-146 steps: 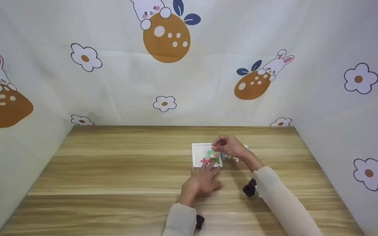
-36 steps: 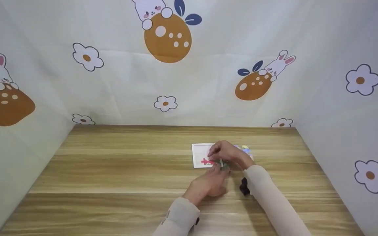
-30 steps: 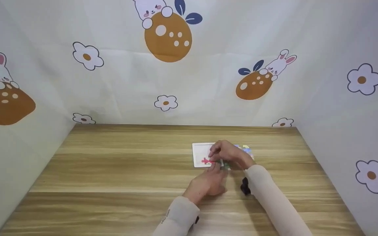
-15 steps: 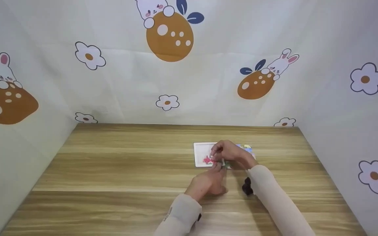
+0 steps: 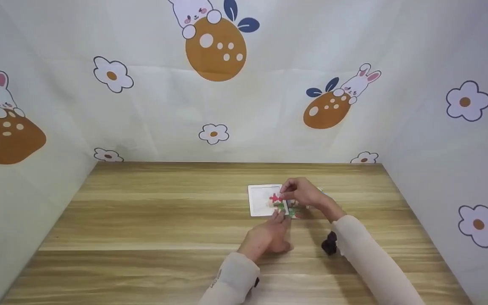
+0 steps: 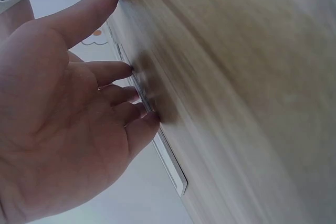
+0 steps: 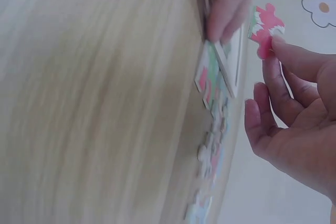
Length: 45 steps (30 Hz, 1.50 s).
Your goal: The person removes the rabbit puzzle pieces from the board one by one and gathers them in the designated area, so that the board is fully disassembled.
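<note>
My right hand (image 5: 305,193) pinches a red-pink jigsaw piece (image 7: 269,24) with white and green patches between thumb and index finger. The piece is raised over the right part of a shallow white puzzle tray (image 5: 257,199); the other fingers curl loosely below it. My left hand (image 5: 267,235) rests at the tray's near edge, its fingertips (image 6: 152,118) on the rim and table, fingers loosely bent. A green piece (image 5: 278,205) shows in the tray close to those fingertips. The right hand hides part of the tray's right side.
Several loose jigsaw pieces (image 7: 212,153) lie on the wooden table (image 5: 142,228) right of the tray, partly behind the right hand. A green and red piece (image 5: 295,212) lies right beside the tray's edge. A patterned cloth (image 5: 163,106) stands behind and at both sides.
My right hand has lifted the red-pink piece from the tray's near part and moved slightly right and away. The left hand stays at the near edge.
</note>
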### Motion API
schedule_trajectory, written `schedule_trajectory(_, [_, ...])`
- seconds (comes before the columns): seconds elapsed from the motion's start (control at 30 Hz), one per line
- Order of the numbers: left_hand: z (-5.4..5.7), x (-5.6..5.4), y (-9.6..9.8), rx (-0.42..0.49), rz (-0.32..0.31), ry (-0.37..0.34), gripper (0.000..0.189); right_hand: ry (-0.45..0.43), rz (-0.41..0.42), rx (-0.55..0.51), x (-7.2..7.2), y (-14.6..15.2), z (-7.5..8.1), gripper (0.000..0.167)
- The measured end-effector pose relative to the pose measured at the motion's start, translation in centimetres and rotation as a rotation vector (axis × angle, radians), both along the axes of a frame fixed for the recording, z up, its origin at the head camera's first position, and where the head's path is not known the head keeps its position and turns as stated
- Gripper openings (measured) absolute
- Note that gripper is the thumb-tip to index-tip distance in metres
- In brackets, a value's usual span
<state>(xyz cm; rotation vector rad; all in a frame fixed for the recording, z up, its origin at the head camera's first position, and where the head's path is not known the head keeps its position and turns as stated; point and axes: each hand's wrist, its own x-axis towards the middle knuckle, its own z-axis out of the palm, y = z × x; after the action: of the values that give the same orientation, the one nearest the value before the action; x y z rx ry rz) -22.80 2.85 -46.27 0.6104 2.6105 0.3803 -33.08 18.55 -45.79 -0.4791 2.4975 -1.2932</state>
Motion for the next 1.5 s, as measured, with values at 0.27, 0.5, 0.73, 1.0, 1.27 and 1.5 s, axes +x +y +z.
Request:
schedule_trajectory(0.27, [0.0,0.0,0.0,-0.005,0.000,-0.015,0.084,0.059,-0.045,0.000,0.8,3.4,0.4,0.012])
schedule_trajectory(0.5, [0.0,-0.1,-0.1,0.005,-0.001,-0.030,0.085,0.061,-0.052,0.038,1.5,6.3,-0.1,0.011])
schedule_trajectory(0.73, [0.2,-0.2,0.0,0.001,0.002,-0.053,0.079,0.065,-0.010,0.074,1.9,8.0,-1.1,0.011])
schedule_trajectory(1.0, [0.3,0.0,0.2,0.005,0.004,-0.046,0.079,0.043,-0.027,0.127,2.0,8.1,-1.5,0.010])
schedule_trajectory(1.27, [0.1,0.0,0.0,0.036,0.002,-0.049,0.075,0.066,-0.092,0.223,2.1,7.7,-1.6,0.007])
schedule_trajectory(1.5, [-0.1,0.0,-0.3,0.027,-0.034,-0.023,0.071,0.072,-0.121,0.256,2.2,7.0,-1.6,0.005])
